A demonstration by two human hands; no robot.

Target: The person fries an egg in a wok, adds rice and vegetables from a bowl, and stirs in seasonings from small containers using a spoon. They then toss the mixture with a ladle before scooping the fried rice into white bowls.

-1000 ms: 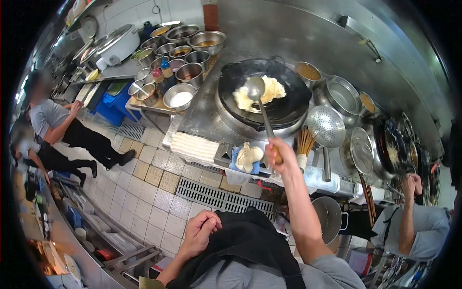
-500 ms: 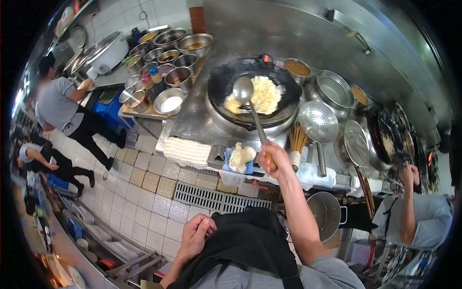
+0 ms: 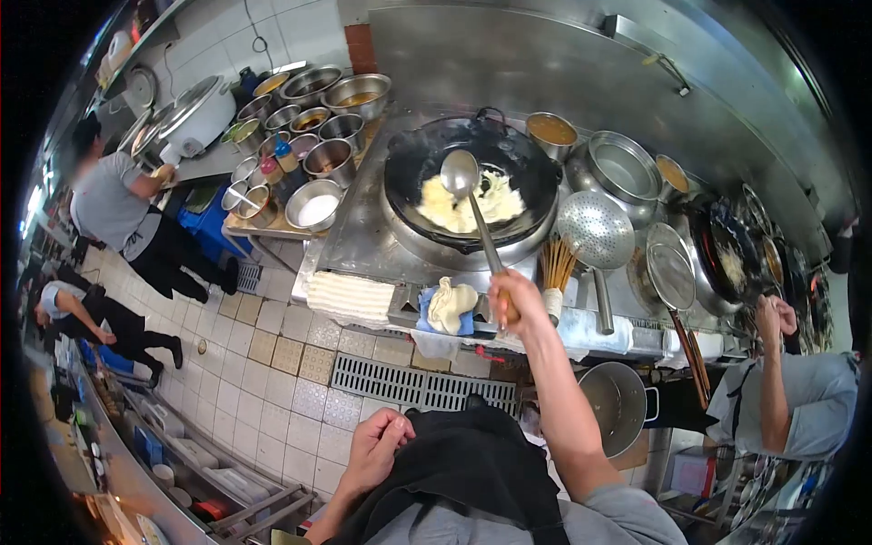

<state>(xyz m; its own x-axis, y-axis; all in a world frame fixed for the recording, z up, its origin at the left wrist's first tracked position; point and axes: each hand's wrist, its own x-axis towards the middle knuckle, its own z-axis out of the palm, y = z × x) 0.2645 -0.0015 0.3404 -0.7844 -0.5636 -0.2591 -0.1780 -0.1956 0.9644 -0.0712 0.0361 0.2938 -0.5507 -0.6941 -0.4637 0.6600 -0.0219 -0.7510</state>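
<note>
My right hand (image 3: pixel 518 302) is wrapped round the wooden handle of a long steel ladle (image 3: pixel 460 173). The ladle's bowl is over a black wok (image 3: pixel 405 163) on the burner. Pale yellow egg-like food (image 3: pixel 440 207) lies in the lower part of the wok, partly behind the ladle. Close to the black apron (image 3: pixel 445 454), my left hand (image 3: pixel 377 450) is loosely closed with nothing visible in it. A folded cream cloth (image 3: pixel 450 306) on a blue one lies at the stove's front edge, left of my right hand.
Right of the wok stand a bamboo brush (image 3: pixel 557 265), a perforated skimmer (image 3: pixel 595 229) and a mesh strainer (image 3: pixel 670 272). Several steel sauce pots (image 3: pixel 331 162) crowd the left side table. A co-worker (image 3: pixel 786 409) stands at another wok on the right; other people are at left.
The egg-like food has slid toward the near side of the wok and changed shape. Flame glimpsed behind the wok is gone from sight. My right hand still grips the ladle.
</note>
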